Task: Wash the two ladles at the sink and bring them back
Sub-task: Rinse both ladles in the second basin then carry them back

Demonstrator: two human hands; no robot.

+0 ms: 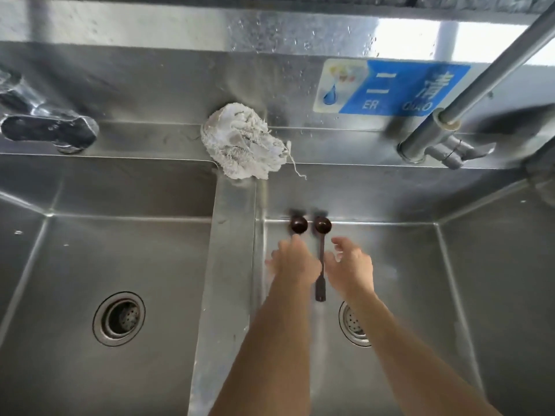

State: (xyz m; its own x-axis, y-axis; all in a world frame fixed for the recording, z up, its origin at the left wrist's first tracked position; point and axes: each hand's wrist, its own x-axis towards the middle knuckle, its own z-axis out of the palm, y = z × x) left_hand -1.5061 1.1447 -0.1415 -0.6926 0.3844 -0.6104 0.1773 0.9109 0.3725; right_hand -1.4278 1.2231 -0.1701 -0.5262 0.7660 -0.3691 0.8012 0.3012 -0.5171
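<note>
Head view, two ladles (321, 250) in sink (390, 205), left hand (295, 264) grasp unclear, right hand (353, 267) released

Sink (234, 265) is brushed stainless steel, dull sheen, wet with droplets on the back wall. Both ladles (322, 226) look dark glossy, wood or plastic, can't tell which. Rag (240, 142) is frayed white cloth, faucet (492, 64) smooth satin metal, sign (390, 88) glossy blue plastic

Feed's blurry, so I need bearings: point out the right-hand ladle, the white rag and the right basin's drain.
Right-hand ladle (322, 225): head view, on its dark bowl.
White rag (240, 142): head view, middle of the bundle on the sink ledge.
Right basin's drain (353, 324): head view, on the visible strainer.
</note>
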